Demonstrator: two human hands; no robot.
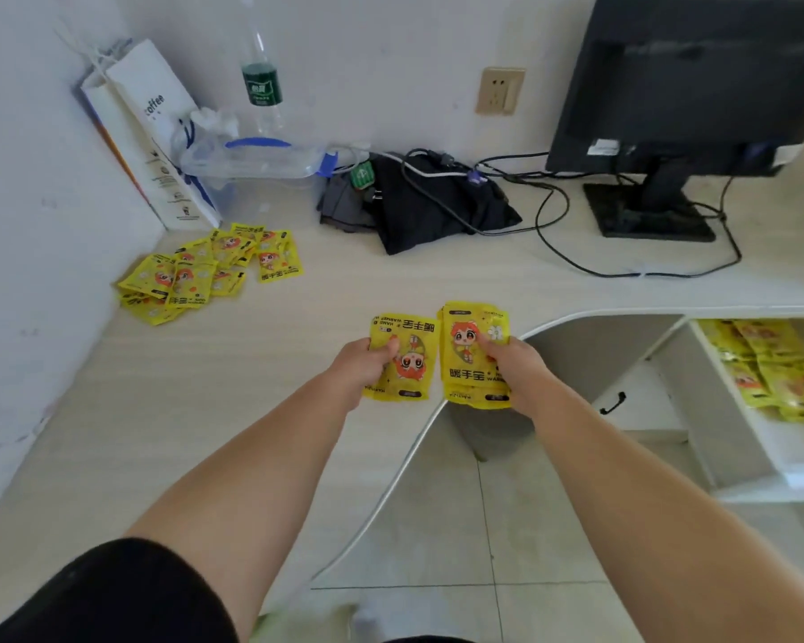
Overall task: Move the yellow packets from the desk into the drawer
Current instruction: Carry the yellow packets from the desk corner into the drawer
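Observation:
My left hand grips one yellow packet by its left edge, above the desk's front edge. Beside it my right hand holds a small stack of yellow packets, thumb on the top one. A loose pile of several yellow packets lies on the desk at the far left by the wall. The open drawer at the right holds several more yellow packets.
A white paper bag, a clear plastic box and a bottle stand at the back left. Dark cloth with cables lies mid-back, a monitor back right. A grey bin stands under the desk's curved edge.

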